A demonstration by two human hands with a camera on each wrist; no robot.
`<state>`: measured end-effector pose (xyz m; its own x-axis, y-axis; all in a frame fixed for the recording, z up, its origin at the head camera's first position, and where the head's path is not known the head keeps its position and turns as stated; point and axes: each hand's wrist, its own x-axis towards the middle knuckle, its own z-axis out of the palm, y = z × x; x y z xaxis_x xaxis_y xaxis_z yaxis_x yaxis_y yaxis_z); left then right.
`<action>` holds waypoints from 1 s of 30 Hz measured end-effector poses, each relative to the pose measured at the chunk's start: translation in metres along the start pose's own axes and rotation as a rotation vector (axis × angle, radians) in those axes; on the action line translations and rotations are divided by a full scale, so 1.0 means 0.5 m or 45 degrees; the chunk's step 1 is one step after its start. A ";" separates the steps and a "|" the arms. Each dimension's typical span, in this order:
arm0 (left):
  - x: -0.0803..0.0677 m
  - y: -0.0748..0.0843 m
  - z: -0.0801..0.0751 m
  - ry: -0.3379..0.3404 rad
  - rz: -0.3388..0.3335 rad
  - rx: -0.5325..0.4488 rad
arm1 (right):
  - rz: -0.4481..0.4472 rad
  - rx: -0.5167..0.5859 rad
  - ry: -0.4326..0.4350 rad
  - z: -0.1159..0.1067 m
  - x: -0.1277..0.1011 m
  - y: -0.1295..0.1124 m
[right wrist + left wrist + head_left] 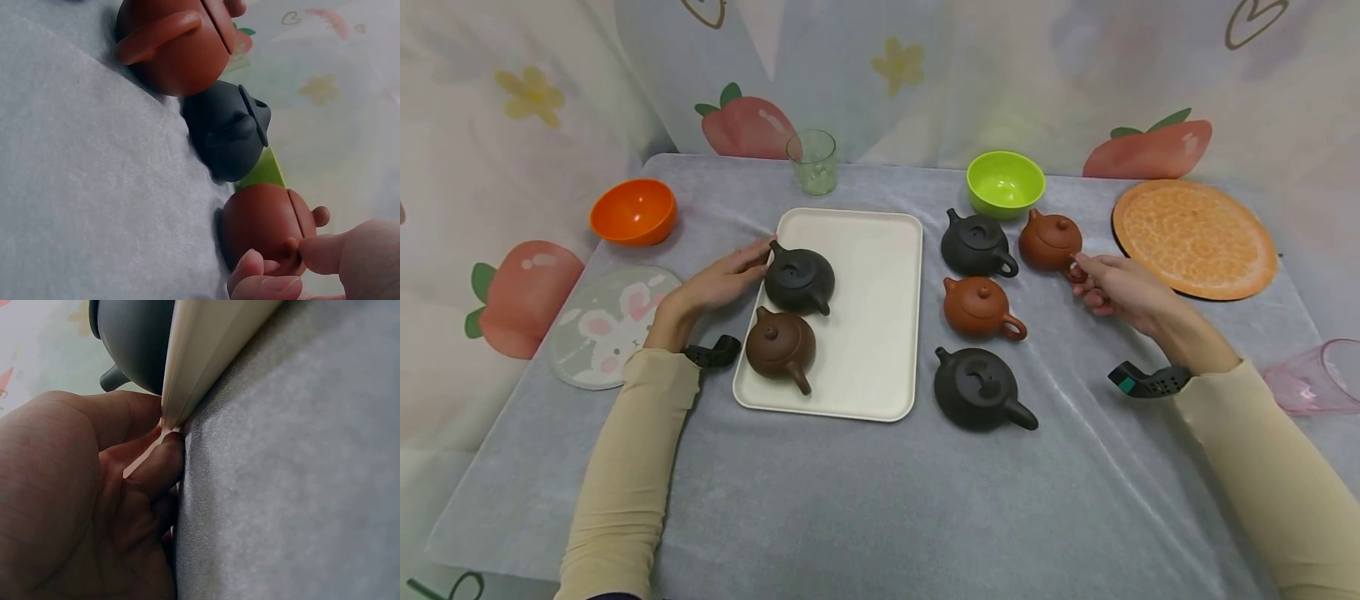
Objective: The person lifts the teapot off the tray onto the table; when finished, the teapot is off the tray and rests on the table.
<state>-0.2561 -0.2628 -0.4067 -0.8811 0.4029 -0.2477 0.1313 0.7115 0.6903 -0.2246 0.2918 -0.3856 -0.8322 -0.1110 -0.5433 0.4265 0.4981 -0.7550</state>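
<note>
With thumb and fingers, my right hand (pixel 1120 292) pinches the handle of a reddish-brown teapot (pixel 1049 242) at the back right of the cloth. In the right wrist view the thumb lies on top of that teapot's handle (pixel 291 253). My left hand (pixel 722 279) grips the left rim of a cream tray (pixel 868 325), thumb at the upper edge and fingers curled below it. On the tray sit a black teapot (pixel 800 281), close to the left fingertips, and a dark brown teapot (pixel 781 345) nearer me.
Right of the tray stand a black teapot (pixel 976 246), a reddish-brown teapot (pixel 976 308) and a larger black teapot (pixel 974 390). Around them are a green bowl (pixel 1006 183), an orange bowl (pixel 634 212), a green glass (pixel 815 162), a pink glass (pixel 1311 379), a round orange mat (pixel 1195 240) and a rabbit mat (pixel 613 329).
</note>
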 end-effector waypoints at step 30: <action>-0.002 -0.005 0.001 0.004 -0.006 -0.004 | -0.109 -0.020 0.104 0.014 -0.078 -0.026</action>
<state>-0.2552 -0.2647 -0.4085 -0.8832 0.3977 -0.2487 0.1259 0.7117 0.6911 -0.1950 0.2835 -0.3570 -0.8915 -0.0837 -0.4451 0.3478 0.5032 -0.7911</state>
